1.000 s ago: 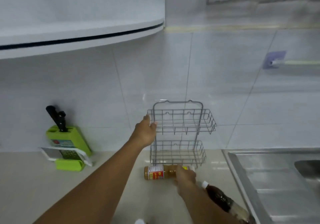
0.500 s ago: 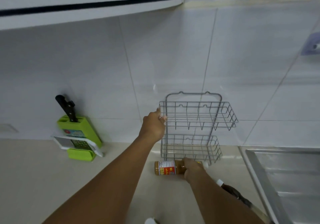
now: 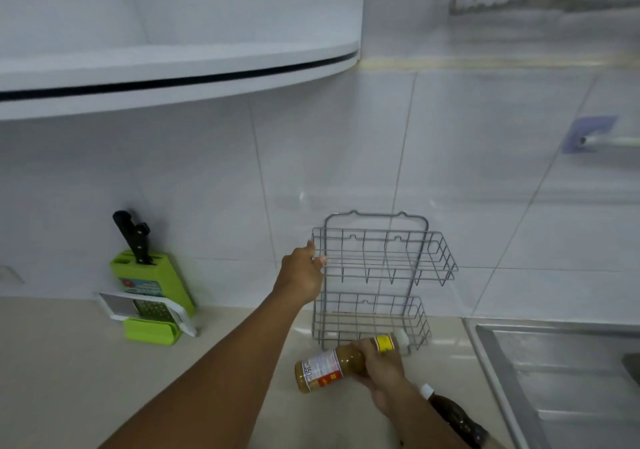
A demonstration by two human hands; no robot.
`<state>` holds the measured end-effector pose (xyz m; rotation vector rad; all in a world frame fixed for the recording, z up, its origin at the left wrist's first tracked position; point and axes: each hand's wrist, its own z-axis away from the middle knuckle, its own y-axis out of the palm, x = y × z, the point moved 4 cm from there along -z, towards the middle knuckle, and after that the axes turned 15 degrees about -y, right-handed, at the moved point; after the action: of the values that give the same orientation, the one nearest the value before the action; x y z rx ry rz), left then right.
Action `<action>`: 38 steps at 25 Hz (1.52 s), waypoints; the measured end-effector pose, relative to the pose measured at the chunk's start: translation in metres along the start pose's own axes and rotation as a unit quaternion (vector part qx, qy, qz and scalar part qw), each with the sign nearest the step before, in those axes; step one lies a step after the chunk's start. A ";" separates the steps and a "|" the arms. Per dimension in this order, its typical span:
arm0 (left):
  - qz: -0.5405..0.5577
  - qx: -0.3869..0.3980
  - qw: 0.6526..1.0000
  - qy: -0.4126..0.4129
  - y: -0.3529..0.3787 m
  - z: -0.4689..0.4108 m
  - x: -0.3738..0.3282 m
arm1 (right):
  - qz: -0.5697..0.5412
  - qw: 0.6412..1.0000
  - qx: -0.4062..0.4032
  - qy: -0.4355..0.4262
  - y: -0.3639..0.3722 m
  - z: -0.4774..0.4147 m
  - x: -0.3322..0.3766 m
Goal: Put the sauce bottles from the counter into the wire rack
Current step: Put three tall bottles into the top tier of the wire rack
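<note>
Sauce bottles had not yet reached the rack: both tiers of the grey two-tier wire rack (image 3: 377,282), standing on the pale counter (image 3: 69,379) against the white tiled wall at about 1 o'clock of frame centre, were empty. Left hand (image 3: 301,275) rested at the upper tier's left edge, fingers curled at the wire; whether it truly gripped could not be told. Right hand (image 3: 379,367) was closed around the neck of the tan-filled clear sauce bottle with white-and-red label (image 3: 332,367), held tilted, cap toward 2 o'clock, just in front of the lower tier. A second, dark brown sauce bottle with white cap (image 3: 450,414) lay on the counter at 5 o'clock, untouched. Judgement: task barely begun; first bottle in hand, both placements remaining.
</note>
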<state>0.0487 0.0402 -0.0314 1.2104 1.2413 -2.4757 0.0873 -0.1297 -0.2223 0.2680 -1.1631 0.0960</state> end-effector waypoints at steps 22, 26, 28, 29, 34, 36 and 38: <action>0.079 0.046 0.996 0.020 -0.013 0.013 0.003 | 0.422 0.755 0.077 -0.496 0.120 0.058 0.287; 0.098 0.057 0.993 0.030 -0.014 0.015 0.002 | 0.463 0.730 0.049 -0.500 0.131 0.048 0.275; 0.103 0.053 0.993 0.024 -0.014 0.018 0.001 | 0.475 0.722 0.035 -0.501 0.136 0.046 0.274; 0.104 0.052 0.993 0.021 -0.014 0.018 0.002 | 0.480 0.722 0.029 -0.498 0.137 0.046 0.274; 0.096 0.048 0.994 0.025 -0.012 0.021 0.001 | 0.482 0.741 0.029 -0.467 0.134 0.042 0.270; 0.094 0.053 0.994 0.025 -0.012 0.023 0.001 | 0.480 0.745 0.034 -0.461 0.133 0.044 0.270; 0.091 0.054 0.994 0.013 -0.010 0.024 0.003 | 0.480 0.746 0.046 -0.459 0.133 0.047 0.269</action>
<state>0.0278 0.0297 -0.0192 1.3221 0.9650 -2.4290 0.1239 -0.0303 0.0624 -0.2853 -2.2052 1.0359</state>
